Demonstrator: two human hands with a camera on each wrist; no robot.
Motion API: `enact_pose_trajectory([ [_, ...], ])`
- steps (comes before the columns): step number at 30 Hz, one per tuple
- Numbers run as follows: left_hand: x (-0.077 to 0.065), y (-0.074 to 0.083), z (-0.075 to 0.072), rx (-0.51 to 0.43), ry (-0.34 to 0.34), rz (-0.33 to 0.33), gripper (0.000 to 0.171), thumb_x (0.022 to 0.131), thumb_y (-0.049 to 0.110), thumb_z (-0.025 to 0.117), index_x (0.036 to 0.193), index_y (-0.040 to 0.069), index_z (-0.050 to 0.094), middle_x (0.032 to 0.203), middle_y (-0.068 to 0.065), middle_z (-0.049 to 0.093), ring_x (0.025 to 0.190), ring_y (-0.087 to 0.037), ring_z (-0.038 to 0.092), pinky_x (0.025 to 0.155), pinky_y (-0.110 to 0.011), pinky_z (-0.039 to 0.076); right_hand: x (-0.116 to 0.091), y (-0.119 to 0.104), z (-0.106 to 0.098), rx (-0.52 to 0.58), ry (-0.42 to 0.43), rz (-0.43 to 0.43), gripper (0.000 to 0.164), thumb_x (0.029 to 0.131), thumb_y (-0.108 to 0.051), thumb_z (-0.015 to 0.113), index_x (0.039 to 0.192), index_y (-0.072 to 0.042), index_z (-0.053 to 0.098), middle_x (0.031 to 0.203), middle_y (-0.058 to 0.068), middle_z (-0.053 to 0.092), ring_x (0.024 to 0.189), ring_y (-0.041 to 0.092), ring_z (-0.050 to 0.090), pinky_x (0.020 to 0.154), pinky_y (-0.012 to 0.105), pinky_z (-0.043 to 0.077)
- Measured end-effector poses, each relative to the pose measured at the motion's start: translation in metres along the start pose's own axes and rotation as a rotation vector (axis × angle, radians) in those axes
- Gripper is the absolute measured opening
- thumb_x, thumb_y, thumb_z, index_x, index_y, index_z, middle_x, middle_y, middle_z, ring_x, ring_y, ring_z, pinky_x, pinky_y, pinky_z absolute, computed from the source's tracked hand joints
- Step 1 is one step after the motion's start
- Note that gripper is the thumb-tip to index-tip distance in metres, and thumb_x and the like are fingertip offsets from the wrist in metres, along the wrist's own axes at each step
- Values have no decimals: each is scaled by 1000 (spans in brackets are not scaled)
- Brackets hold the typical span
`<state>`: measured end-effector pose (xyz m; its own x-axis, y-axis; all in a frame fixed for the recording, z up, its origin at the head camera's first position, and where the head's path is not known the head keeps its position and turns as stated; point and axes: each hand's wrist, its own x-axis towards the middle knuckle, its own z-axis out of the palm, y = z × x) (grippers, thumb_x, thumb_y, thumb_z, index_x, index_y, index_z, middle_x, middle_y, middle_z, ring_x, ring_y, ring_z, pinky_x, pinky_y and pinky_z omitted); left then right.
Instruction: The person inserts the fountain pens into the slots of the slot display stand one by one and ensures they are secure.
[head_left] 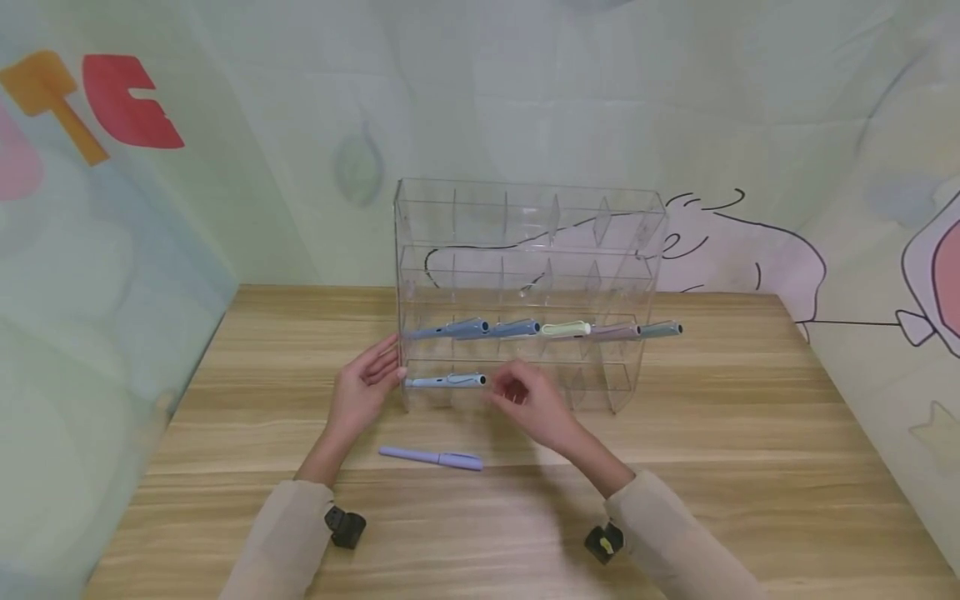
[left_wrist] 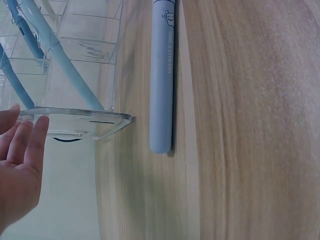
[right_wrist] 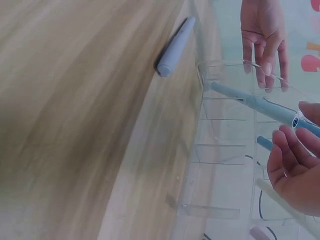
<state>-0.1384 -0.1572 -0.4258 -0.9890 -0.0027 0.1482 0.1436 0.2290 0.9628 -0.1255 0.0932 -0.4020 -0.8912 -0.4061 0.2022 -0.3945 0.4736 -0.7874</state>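
A clear acrylic pen rack (head_left: 528,193) stands upright on the table. My left hand (head_left: 362,398) rests against its left side panel, fingers fairly straight, also visible in the left wrist view (left_wrist: 22,165). In the lower row, at the left end, lies a light blue pen (head_left: 446,381), its cap end facing out. My right hand (head_left: 536,404) is just right of that cap end, fingers loosely bent. In the right wrist view, thumb and fingertips (right_wrist: 283,135) stand apart around the pen's end. A lavender pen (head_left: 431,457) lies on the table in front of the rack.
The row above holds several pens side by side: blue ones (head_left: 468,327), a pale green one (head_left: 566,329), a mauve one (head_left: 618,332) and a grey-green one (head_left: 662,329). Behind the wood-grain table (head_left: 750,467) hangs a printed cloth backdrop (head_left: 300,167).
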Motion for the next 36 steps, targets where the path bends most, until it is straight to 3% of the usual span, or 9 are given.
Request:
enact_pose_trajectory([
  [8,-1,2,0,-8,0,5,48,83,-9,61,128,-5,47,119,-26,54,109,-33,54,83,-16,50,-17,11,9,-34,-277,15,13,83,-7,66,94,-1,64,79,-3,58,72,9,52,60,19,49],
  [11,-1,1,0,7,9,23,48,82,-10,61,128,-6,47,118,-26,54,107,-33,55,82,-16,50,-22,17,20,-36,-328,17,15,82,-7,67,94,0,64,79,-2,58,72,9,52,60,18,49],
  [21,1,1,1,-25,9,-9,51,81,-12,60,129,-4,46,120,-26,53,108,-33,55,82,-18,51,-33,31,49,-109,-327,57,19,78,-14,72,93,-5,65,84,-3,57,76,7,51,66,17,48],
  [36,0,1,0,-15,2,-2,50,82,-12,60,129,-5,47,120,-25,53,108,-34,54,82,-17,50,-35,28,58,-226,-318,51,15,78,-13,72,89,-6,66,83,-4,54,75,7,50,68,19,48],
])
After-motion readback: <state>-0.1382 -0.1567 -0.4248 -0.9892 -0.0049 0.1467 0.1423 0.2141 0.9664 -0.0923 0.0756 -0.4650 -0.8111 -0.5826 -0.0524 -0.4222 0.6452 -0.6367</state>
